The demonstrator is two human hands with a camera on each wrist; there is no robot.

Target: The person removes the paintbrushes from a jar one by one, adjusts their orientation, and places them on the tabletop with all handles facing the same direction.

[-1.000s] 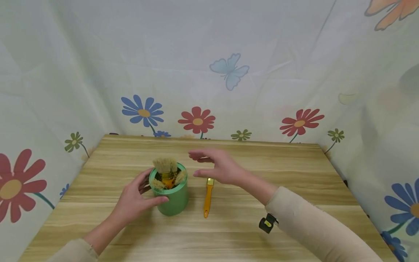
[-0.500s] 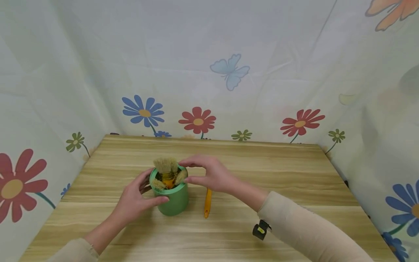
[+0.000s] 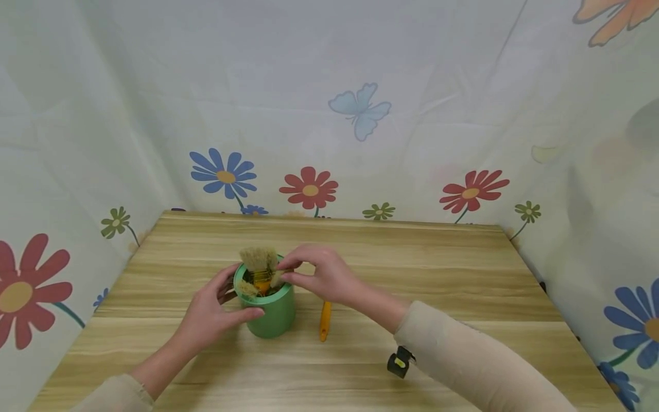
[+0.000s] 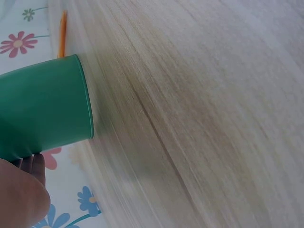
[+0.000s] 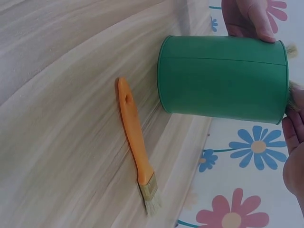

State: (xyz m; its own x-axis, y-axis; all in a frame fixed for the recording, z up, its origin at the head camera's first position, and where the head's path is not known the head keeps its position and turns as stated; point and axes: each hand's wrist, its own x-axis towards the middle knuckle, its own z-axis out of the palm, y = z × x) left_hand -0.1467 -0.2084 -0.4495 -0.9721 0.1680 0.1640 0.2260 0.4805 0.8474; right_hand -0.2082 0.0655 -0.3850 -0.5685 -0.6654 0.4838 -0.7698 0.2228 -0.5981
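Right hand [image 3: 321, 277] now closer, pinching a brush [image 3: 280, 276] in green cup [image 3: 273, 312], left hand [image 3: 211, 315] gripping cup at 9 o'clock, right wrist view alone shows whole orange brush [image 5: 137, 147] on table [image 3: 412, 263].

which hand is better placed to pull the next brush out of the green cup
Probably the right hand: its fingertips already pinch a brush at the cup's rim. The left hand is wrapped round the cup's side, steadying it.

Green cup [image 3: 270, 312], orange-handled brush [image 5: 135, 142], pale wood-grain table [image 3: 412, 257], flower-printed backdrop [image 3: 360, 114].
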